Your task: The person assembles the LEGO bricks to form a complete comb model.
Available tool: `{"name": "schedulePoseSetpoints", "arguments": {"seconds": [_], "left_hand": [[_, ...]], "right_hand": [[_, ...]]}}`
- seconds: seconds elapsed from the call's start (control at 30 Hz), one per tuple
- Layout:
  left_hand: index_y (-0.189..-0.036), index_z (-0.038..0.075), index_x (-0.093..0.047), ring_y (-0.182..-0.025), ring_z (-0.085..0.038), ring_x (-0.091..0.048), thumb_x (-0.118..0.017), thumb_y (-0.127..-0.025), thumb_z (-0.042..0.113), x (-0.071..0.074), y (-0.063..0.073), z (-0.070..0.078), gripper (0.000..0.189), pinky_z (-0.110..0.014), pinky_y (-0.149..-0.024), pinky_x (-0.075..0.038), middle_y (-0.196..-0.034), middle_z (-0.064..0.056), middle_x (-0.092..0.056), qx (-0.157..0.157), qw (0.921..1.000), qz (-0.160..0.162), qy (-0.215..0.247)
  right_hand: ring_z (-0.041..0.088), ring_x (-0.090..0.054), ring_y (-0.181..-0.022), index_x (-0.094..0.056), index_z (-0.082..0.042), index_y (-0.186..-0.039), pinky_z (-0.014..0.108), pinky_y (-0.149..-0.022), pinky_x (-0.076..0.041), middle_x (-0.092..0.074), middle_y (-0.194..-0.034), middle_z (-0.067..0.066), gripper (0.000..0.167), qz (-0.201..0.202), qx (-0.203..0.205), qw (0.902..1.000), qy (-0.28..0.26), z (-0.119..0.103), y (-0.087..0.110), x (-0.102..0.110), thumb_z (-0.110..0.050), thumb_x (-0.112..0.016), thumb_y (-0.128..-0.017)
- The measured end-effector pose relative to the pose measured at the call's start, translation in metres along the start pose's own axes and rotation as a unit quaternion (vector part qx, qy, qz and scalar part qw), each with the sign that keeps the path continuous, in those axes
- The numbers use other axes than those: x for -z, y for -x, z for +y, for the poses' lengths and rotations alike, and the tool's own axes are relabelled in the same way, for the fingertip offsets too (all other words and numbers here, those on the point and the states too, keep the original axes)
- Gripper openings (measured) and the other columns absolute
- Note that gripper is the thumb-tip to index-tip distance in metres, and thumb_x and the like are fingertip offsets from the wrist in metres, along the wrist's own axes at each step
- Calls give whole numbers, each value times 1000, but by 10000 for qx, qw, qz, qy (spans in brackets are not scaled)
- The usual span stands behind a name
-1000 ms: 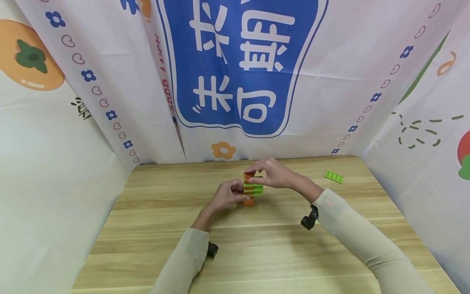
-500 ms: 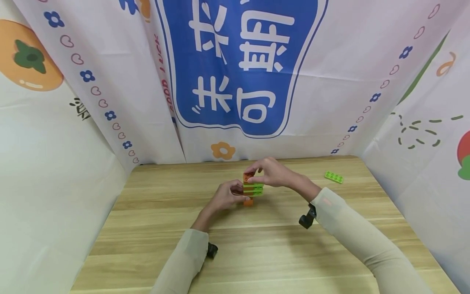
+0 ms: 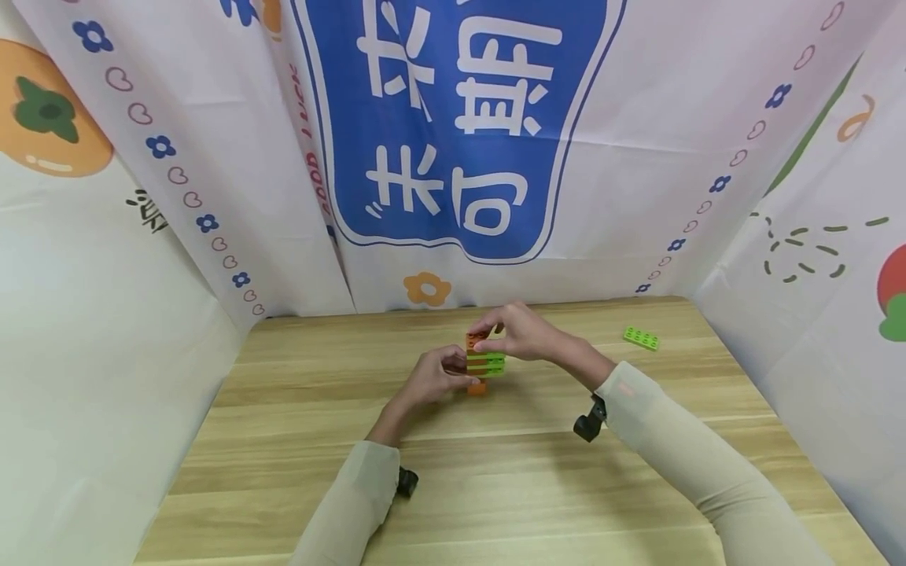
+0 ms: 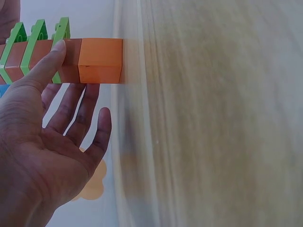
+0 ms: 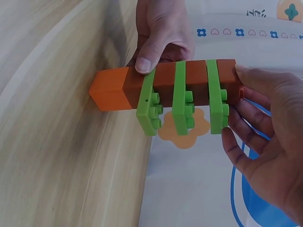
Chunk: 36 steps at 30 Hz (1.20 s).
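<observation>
A tower of building bricks stands upright on the wooden table (image 3: 488,487). At its foot is an orange brick (image 4: 101,60); above it, brown bricks (image 5: 195,78) alternate with green plates (image 5: 181,106) that jut out to one side, studs up. My left hand (image 3: 433,376) holds the lower part, its thumb on the brown brick and lowest green plate, fingers behind. My right hand (image 3: 522,333) pinches the top brown brick (image 5: 227,78), whose studs show partly in the right wrist view. Its fingertips on the far side are partly hidden.
A loose green plate (image 3: 641,338) with studs lies flat at the table's back right. Printed white cloth (image 3: 623,212) hangs behind the table and along both sides. Small black devices (image 3: 587,424) sit at both wrists.
Both hands keep their hold on the tower. The right hand has sunk very slightly at the top brick, and the head view has shifted a little.
</observation>
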<state>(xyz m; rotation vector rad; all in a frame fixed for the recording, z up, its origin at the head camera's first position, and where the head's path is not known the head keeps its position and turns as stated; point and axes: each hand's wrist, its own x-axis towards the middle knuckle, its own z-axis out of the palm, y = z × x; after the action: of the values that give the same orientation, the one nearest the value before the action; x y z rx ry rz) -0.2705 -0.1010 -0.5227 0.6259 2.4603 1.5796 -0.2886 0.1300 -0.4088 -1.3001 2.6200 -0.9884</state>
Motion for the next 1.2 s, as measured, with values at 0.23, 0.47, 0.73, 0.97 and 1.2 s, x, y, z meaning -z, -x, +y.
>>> {"name": "schedulePoseSetpoints", "arguments": {"seconds": [0.23,0.47,0.73,0.97,1.2], "left_hand": [[-110,6,-74,-100,-21,-74,-88,-89,14,3,3,3,26,-39,-92,-61,-109,-7,-79,80,10000,14,36],[-109,6,-73,-100,-21,-74,-87,-90,14,3,5,4,25,-39,-92,-61,-110,-8,-78,78,10000,0,22],[-108,6,-73,-98,-20,-74,-87,-90,15,2,4,1,24,-39,-90,-61,-108,-7,-78,-11,10000,-11,10],[-108,7,-73,-97,-19,-73,-87,-90,15,2,1,1,24,-38,-90,-61,-107,-6,-78,-22,10000,3,-80],[-108,8,-72,-96,-18,-72,-88,-89,14,2,1,2,25,-38,-90,-61,-106,-5,-78,58,9999,-8,-129]], "right_hand": [[12,-75,-97,-80,-6,-118,45,-94,-60,-81,-105,0,24,-122,-128,9998,13,-4,-4,0,-17,-81,-96],[12,-75,-96,-81,-6,-117,49,-96,-60,-81,-105,1,23,-137,-89,9999,-38,-5,-5,0,-16,-81,-96],[15,-76,-97,-80,-6,-118,48,-91,-61,-81,-109,4,25,-27,42,10000,-64,0,-2,-2,-19,-80,-97],[19,-76,-104,-78,-6,-122,45,-92,-61,-80,-115,5,30,2,146,9999,60,4,2,-2,-22,-80,-97],[26,-73,-115,-78,-7,-124,47,-99,-58,-78,-122,9,34,243,95,9996,125,9,9,4,-26,-81,-96]]}}
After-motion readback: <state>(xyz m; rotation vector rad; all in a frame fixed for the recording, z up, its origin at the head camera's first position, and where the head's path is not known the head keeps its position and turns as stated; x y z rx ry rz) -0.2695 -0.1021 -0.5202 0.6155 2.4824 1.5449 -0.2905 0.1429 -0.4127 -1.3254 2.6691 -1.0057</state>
